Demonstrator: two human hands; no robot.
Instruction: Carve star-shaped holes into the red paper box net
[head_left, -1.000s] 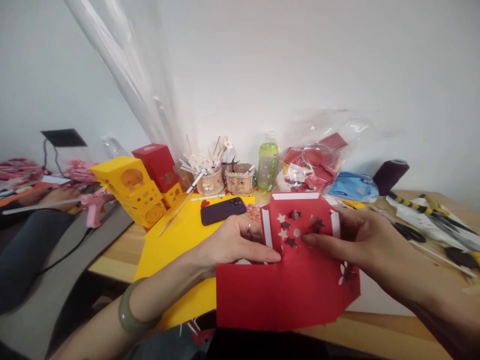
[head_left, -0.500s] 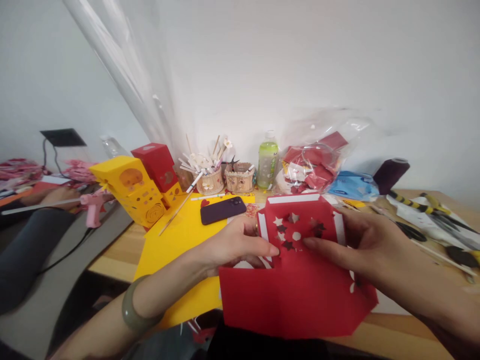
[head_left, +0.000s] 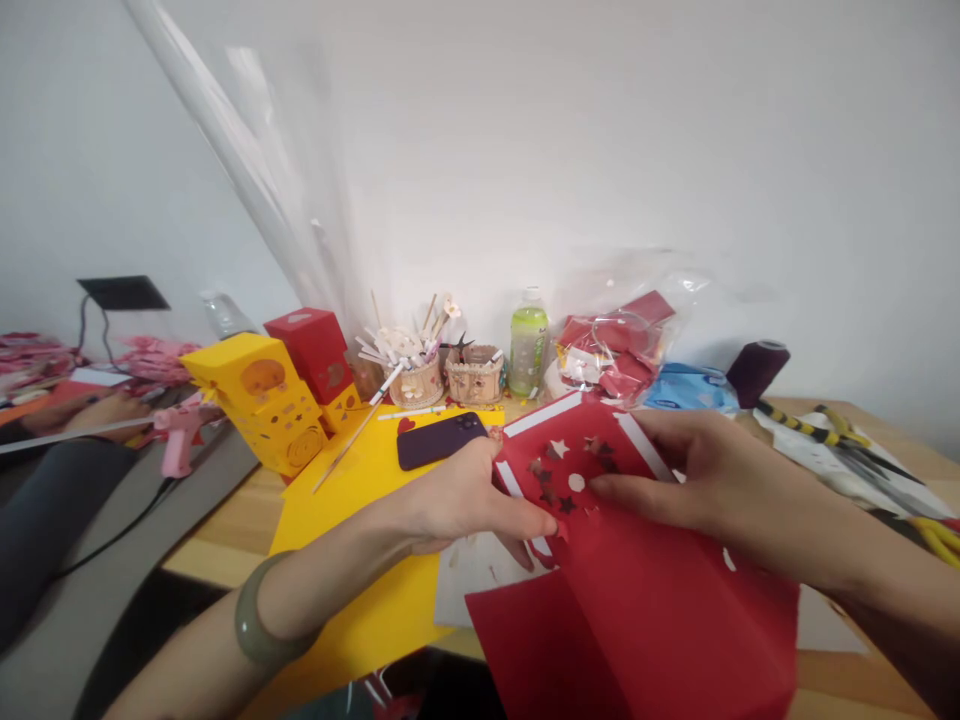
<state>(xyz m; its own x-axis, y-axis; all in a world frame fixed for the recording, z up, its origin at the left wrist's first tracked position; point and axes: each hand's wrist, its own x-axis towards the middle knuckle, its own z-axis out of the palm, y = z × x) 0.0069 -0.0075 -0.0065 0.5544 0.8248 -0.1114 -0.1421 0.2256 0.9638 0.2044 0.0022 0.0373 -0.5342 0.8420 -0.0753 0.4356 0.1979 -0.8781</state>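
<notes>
A red cardstock sheet point(head_left: 660, 600) hangs between my two hands, tilted, with its large lower panel folding toward me. Star-shaped and round holes pierce its upper panel, and white strips run along that panel's edges. At the left edge, my left hand point(head_left: 480, 500) grips it with the thumb in front and fingers behind. My right hand point(head_left: 705, 480) grips the right side, thumb lying across the front near the round hole; its other fingers are mostly hidden behind the card. Beyond my left hand, a dark phone point(head_left: 441, 441) lies on a yellow sheet point(head_left: 375, 560).
Yellow and red paper boxes point(head_left: 259, 400) stand at left, near a pink glue gun point(head_left: 178, 440) and a co-worker's sleeve point(head_left: 67, 520). Decorated baskets point(head_left: 475, 378), a green bottle point(head_left: 529, 345) and a plastic bag point(head_left: 615, 345) line the wall. Yellow-black tools point(head_left: 810, 425) lie right.
The red cardstock has rotated and tilted, its lower panel swinging down and right toward me. Both hands keep their grip. The whole view has shifted slightly.
</notes>
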